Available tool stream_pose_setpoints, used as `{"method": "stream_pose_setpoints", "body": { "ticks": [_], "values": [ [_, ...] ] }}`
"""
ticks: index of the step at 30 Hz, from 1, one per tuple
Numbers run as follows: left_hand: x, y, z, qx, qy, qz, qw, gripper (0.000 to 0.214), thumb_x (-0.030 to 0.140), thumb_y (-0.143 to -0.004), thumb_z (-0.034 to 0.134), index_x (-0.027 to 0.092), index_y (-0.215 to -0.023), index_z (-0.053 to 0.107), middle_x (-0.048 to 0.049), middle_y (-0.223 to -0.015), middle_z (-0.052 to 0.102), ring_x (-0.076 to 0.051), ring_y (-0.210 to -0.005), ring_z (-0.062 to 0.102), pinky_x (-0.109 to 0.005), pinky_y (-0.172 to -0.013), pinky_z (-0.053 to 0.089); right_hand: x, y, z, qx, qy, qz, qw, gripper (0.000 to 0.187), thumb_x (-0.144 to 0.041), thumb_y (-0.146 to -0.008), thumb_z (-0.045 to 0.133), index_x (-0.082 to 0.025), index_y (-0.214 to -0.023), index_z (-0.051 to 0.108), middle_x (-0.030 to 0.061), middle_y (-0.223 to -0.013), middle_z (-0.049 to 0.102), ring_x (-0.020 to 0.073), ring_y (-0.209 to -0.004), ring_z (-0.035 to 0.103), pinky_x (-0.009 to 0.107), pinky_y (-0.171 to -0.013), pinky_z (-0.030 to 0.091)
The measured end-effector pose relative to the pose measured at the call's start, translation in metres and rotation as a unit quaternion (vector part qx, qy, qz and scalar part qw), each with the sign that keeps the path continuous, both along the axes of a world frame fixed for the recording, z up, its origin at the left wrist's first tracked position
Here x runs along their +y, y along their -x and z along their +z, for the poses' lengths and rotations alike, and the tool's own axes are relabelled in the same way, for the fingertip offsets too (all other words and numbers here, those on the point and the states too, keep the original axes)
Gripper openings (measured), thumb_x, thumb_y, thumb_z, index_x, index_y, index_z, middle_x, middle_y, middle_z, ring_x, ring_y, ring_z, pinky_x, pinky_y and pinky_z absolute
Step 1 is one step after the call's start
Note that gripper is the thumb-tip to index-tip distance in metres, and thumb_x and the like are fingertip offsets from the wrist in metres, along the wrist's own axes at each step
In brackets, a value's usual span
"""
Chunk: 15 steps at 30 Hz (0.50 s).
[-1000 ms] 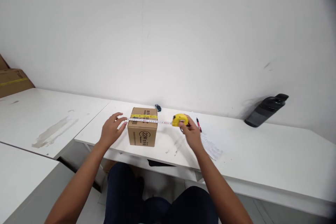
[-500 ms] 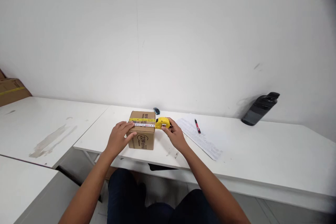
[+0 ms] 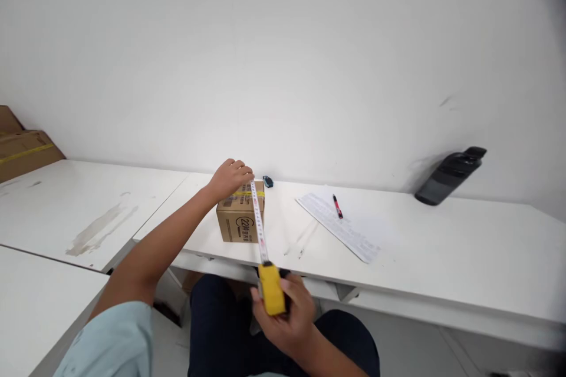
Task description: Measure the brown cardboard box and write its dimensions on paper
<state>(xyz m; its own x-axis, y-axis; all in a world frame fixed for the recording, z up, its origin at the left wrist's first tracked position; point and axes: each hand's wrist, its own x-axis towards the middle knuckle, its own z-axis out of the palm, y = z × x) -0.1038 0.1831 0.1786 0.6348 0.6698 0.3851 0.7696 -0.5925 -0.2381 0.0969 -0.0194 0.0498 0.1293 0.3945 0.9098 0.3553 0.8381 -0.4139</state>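
A small brown cardboard box (image 3: 239,225) with dark print and a strip of yellow tape sits near the front edge of the white table. My left hand (image 3: 230,179) is at the far side of the box top, its fingers closed on the free end of a measuring blade (image 3: 257,218). That blade runs over the box's right side toward me. Low in front of the table edge, my right hand (image 3: 294,312) grips the yellow tape measure (image 3: 271,290), slightly blurred.
Right of the box lies a written sheet of paper (image 3: 342,227) with a red and black pen (image 3: 338,207) on it. A dark bottle (image 3: 450,177) stands by the wall. Behind the box is a small dark object (image 3: 267,181). More cardboard boxes (image 3: 29,150) are at far left.
My left hand has moved from the box's left side to its far edge. The tape measure came toward me in my right hand; its blade turned from crosswise to front-to-back and lengthened.
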Motion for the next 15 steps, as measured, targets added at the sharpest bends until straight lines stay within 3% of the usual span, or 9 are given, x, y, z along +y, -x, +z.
{"method": "stream_pose_setpoints", "body": {
  "ticks": [2,5,11,15],
  "values": [
    [0.028,-0.01,-0.002,0.012,0.092,0.073,0.993,0.027,0.011,-0.087,0.052,0.024,-0.095,0.074,-0.0098,-0.112,0.073,-0.026,-0.112,0.059,-0.039,-0.094,0.038,0.006,0.025,0.009,-0.047,-0.004,-0.019,0.999,0.048,-0.017,-0.082,0.066,-0.026,-0.126,0.048,-0.0008,-0.072,0.05,0.0145,-0.055,0.047,0.026,-0.048,0.042],
    [0.046,-0.014,-0.008,0.005,0.151,0.164,0.975,0.025,0.017,-0.082,0.055,0.023,-0.094,0.076,-0.0112,-0.109,0.073,-0.028,-0.106,0.061,-0.038,-0.088,0.042,0.024,0.049,0.017,-0.06,0.046,-0.054,0.996,0.032,-0.023,-0.088,0.059,-0.026,-0.12,0.059,0.0002,-0.073,0.047,0.0139,-0.056,0.048,0.024,-0.048,0.041],
    [0.036,-0.013,-0.003,-0.035,0.204,0.205,0.956,0.028,0.027,-0.079,0.053,0.026,-0.093,0.077,-0.0047,-0.104,0.076,-0.024,-0.093,0.066,-0.03,-0.073,0.047,0.078,0.064,0.014,-0.117,0.089,-0.108,0.983,0.032,-0.024,-0.088,0.053,-0.026,-0.116,0.069,0.0035,-0.077,0.052,0.0155,-0.062,0.055,0.024,-0.053,0.047],
    [0.03,-0.019,-0.007,-0.076,0.213,0.206,0.952,0.03,0.037,-0.082,0.051,0.022,-0.091,0.075,-0.0073,-0.1,0.074,-0.025,-0.092,0.065,-0.032,-0.077,0.048,0.11,0.07,0.015,-0.113,0.142,-0.115,0.977,0.035,-0.029,-0.087,0.056,-0.027,-0.119,0.068,0.006,-0.083,0.06,0.0179,-0.066,0.06,0.026,-0.055,0.051]
  ]
}}
